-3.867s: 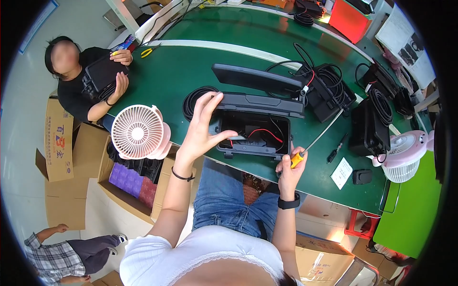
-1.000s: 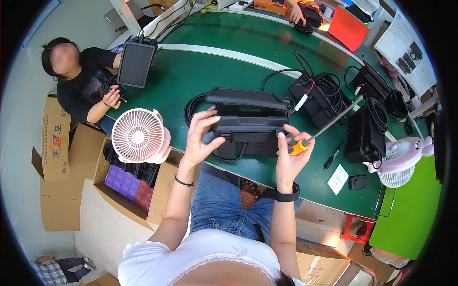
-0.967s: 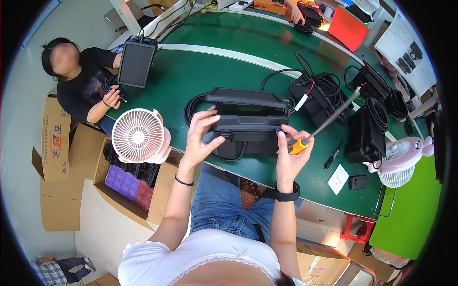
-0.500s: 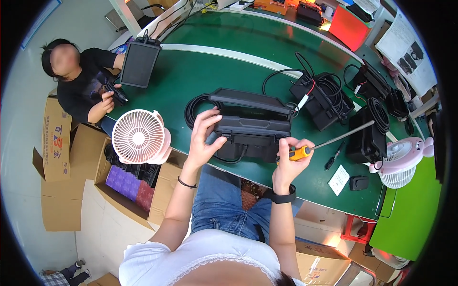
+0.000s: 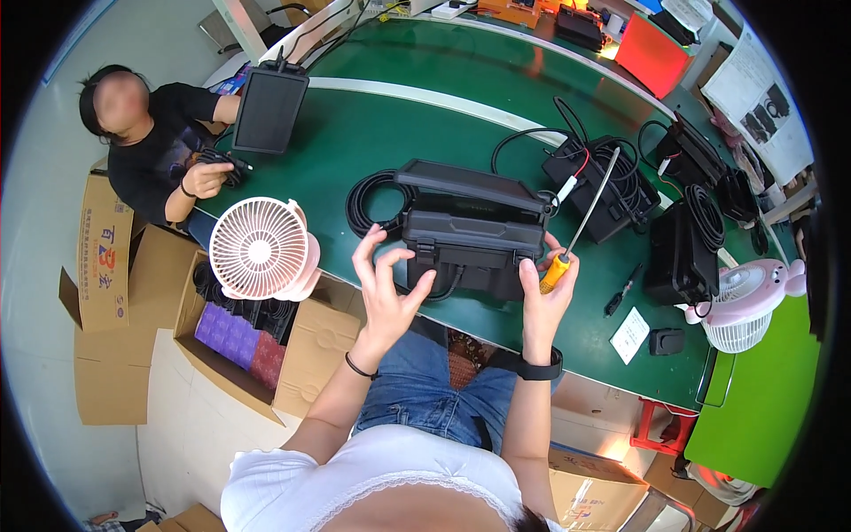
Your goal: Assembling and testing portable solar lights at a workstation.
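**Two hands at a black case on the green bench**

Two bare hands worked at the near edge of the green table (image 5: 372, 133) in the head view. A black case (image 5: 472, 239), its lid partly raised, sat there directly before the person. The left hand (image 5: 386, 288) hovered at the case's left front corner, fingers spread and curled, fingertips at or just off the casing; contact could not be confirmed. The right hand (image 5: 545, 297) was wrapped around the orange handle of a screwdriver (image 5: 581, 223), whose shaft pointed up and away, with the fingers resting against the case's right end. A coiled black cable (image 5: 365, 199) lay just left of the case. A white desk fan (image 5: 260, 248) stood at the table's left edge. Across that corner, another person held a small dark object beside a black panel (image 5: 269, 106).
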`<state>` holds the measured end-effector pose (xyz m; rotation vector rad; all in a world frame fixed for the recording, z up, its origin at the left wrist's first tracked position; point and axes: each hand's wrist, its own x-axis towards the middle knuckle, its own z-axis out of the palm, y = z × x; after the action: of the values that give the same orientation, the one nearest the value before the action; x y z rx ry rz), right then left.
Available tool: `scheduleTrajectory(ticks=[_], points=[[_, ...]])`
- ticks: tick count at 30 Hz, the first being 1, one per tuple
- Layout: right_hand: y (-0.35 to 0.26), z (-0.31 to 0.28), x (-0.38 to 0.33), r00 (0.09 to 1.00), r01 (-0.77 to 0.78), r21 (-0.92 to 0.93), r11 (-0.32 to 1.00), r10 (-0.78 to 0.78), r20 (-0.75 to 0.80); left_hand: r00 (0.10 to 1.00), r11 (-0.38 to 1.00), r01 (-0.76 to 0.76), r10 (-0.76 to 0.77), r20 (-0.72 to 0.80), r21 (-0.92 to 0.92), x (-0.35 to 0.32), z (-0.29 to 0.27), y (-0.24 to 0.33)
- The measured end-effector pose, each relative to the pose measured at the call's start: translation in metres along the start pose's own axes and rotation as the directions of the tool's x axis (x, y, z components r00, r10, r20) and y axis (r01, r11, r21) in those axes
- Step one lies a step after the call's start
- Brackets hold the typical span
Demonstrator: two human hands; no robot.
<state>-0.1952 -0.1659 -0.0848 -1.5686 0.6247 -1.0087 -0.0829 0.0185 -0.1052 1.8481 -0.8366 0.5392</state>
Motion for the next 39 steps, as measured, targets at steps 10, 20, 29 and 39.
scheduleTrajectory(ticks=[10, 20, 29, 39], points=[[-0.003, -0.001, -0.001, 0.999, 0.008, 0.006, 1.0, -0.008, 0.036, 0.984, 0.948, 0.176, -0.159, 0.085, -0.264, 0.021, -0.01, 0.024], [0.003, -0.002, 0.0, 0.999, -0.013, 0.018, 1.0, 0.012, 0.053, 0.918, 0.564, 0.393, -0.294, 0.268, -0.726, 0.038, 0.01, 0.016], [0.013, -0.006, -0.008, 0.994, -0.044, -0.051, 0.998, 0.05, 0.101, 0.96, 0.698, 0.267, -0.133, 0.246, -0.664, 0.023, 0.021, -0.008], [0.016, -0.006, 0.009, 0.991, 0.085, -0.062, 0.994, -0.079, 0.105, 0.959, 0.659, 0.281, -0.176, 0.221, -0.698, 0.017, 0.027, -0.019]])
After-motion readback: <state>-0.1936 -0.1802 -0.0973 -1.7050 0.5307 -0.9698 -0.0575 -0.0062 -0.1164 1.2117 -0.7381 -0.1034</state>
